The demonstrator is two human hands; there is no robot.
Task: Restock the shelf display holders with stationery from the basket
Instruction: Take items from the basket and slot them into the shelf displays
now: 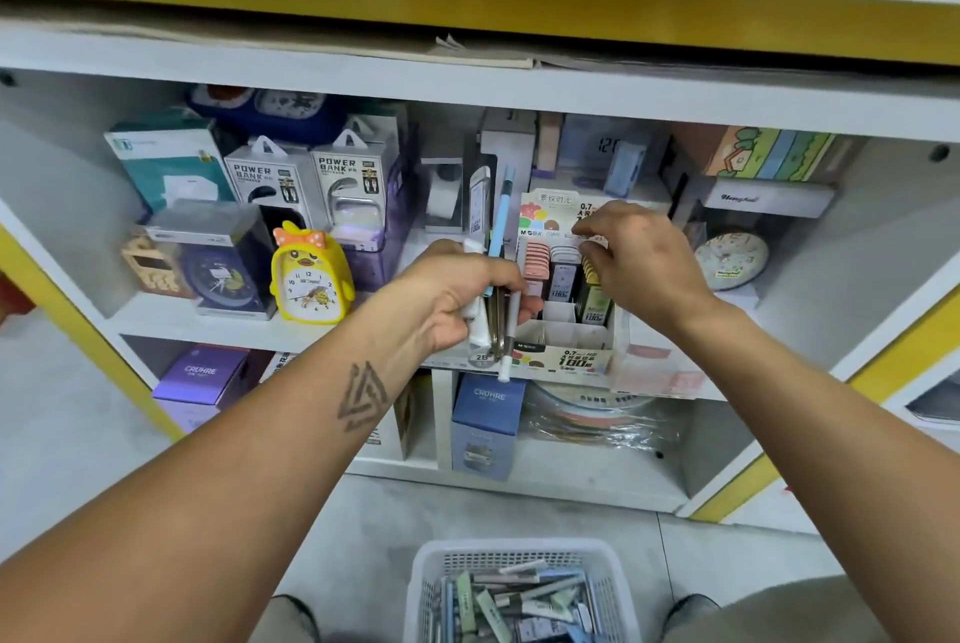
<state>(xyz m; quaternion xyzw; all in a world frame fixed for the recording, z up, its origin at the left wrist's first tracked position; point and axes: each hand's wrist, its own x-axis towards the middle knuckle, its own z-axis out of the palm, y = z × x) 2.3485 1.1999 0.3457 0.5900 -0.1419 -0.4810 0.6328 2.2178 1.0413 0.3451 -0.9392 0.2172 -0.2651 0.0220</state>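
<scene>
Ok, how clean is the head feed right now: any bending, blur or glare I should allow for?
Head view: wide-angle bowing curves the shelf edge and splays the side panels; lighting is even and soft; the yellow duck clock and display holder read sharp, both hands slightly soft; the basket is cropped at the bottom; mild sheen on the power bank boxes.

display holder (558, 330) front slots open from above, yellow duck clock (310, 279) close left, upper shelf (467, 86) low overhead
</scene>
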